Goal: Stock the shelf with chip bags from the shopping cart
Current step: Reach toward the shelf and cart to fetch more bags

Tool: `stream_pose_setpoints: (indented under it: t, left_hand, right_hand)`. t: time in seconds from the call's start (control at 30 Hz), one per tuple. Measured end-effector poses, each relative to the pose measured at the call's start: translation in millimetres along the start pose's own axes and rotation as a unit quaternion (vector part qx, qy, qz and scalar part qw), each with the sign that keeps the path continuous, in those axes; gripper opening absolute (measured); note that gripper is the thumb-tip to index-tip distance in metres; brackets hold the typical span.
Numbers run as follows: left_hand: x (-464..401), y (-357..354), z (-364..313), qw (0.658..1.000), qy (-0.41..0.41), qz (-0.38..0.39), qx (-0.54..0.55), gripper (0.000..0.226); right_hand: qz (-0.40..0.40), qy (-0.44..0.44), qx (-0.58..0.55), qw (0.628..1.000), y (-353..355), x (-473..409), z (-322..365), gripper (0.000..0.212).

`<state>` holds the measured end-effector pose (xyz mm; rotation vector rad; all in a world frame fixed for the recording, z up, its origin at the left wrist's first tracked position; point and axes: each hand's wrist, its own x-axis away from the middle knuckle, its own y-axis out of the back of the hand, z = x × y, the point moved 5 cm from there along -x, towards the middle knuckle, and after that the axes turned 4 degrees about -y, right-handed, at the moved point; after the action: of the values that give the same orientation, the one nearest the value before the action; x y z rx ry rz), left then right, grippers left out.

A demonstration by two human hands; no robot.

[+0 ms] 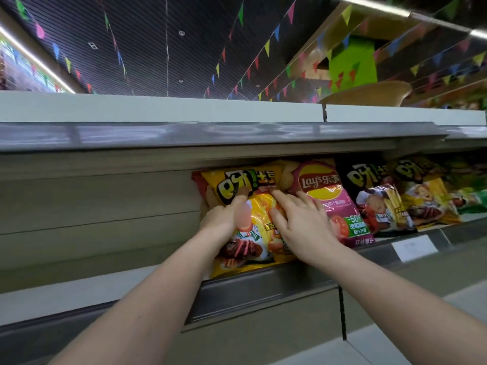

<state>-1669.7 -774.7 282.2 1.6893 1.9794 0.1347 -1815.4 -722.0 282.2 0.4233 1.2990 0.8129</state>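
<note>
On the shelf [263, 288], at its left end of the stocked row, a yellow chip bag [253, 222] is stood upright against the back panel, its lower edge behind the shelf's front rail. The bag's left edge is gripped by the left hand [224, 217], with the thumb laid up over the printed front and the other fingers hidden behind the bag. The right hand [300, 219] is laid flat on the bag's right side, its fingers [283, 197] straight and slightly spread, overlapping the seam with the neighbouring pink Lay's bag [334, 204]. Just beside that, to the right, a black chip bag [376, 201] and another yellow bag [424, 198] are lined up, touching one another. A blank white price label [415, 248] is fixed on the rail below them. Strings of coloured pennants [266, 46] are hung under the dark ceiling above.
</note>
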Motion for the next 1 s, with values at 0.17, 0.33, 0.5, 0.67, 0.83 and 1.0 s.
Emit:
stream_pose_setpoints:
  t: [0.17, 0.33, 0.5, 0.67, 0.83, 1.0]
  left_hand:
    - [-13, 4, 13, 0.994, -0.018, 0.0, 0.104, 0.127]
    - [17, 32, 5, 0.989, -0.064, -0.055, 0.125, 0.082]
    - [32, 77, 15, 0.985, -0.097, -0.124, 0.071, 0.052]
    - [51, 137, 42, 0.966, -0.116, -0.221, 0.062, 0.015]
    - [78, 207, 76, 0.946, -0.103, -0.292, 0.096, 0.015]
    - [119, 287, 112, 0.928, -0.086, -0.355, 0.08, 0.019]
  right_hand:
    - [-0.036, 0.002, -0.054, 0.998, 11, -4, 3, 0.047]
    - [-0.085, 0.077, -0.08, 0.99, 20, -5, 32, 0.043]
    - [-0.052, 0.165, -0.117, 0.978, 14, -1, 87, 0.038]
    - [0.022, 0.219, -0.18, 0.959, -8, 8, 146, 0.032]
    - [0.109, 0.242, -0.261, 0.928, -33, 26, 213, 0.027]
    - [0.156, 0.284, -0.33, 0.887, -46, 53, 301, 0.025]
